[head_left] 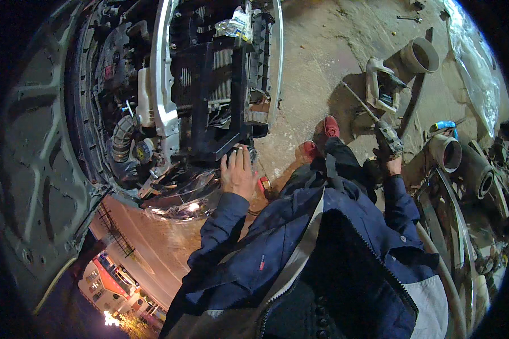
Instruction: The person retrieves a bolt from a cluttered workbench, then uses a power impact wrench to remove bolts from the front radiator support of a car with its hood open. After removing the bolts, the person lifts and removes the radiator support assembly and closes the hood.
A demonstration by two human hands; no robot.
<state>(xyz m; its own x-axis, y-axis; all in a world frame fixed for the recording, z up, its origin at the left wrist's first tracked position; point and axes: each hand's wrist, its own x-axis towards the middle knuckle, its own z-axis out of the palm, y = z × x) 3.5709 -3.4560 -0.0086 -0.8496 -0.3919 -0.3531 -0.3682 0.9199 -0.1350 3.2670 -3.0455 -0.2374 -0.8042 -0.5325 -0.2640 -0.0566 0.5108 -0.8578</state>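
Observation:
My left hand [240, 174] lies flat with fingers stretched out, touching the lower corner of a black rectangular frame [203, 130] at the front of a car with its bonnet raised. Nothing is gripped in it. Just below is a clear headlight [189, 209]. My right hand [394, 165], out to the right side, is wrapped round a power drill [388, 137]. A long thin bit [359, 99] runs from the drill toward the upper left. Part of the grip is hidden by the fingers and shadow.
A radiator [220, 73] sits behind the frame, with a plastic bag [236, 25] above it. A silver crossbar [163, 85] borders the engine bay. Concrete floor [311, 73] holds a plastic housing [382, 85], wide pipes [421, 55], a spanner [409, 18] and scrap metal [458, 209].

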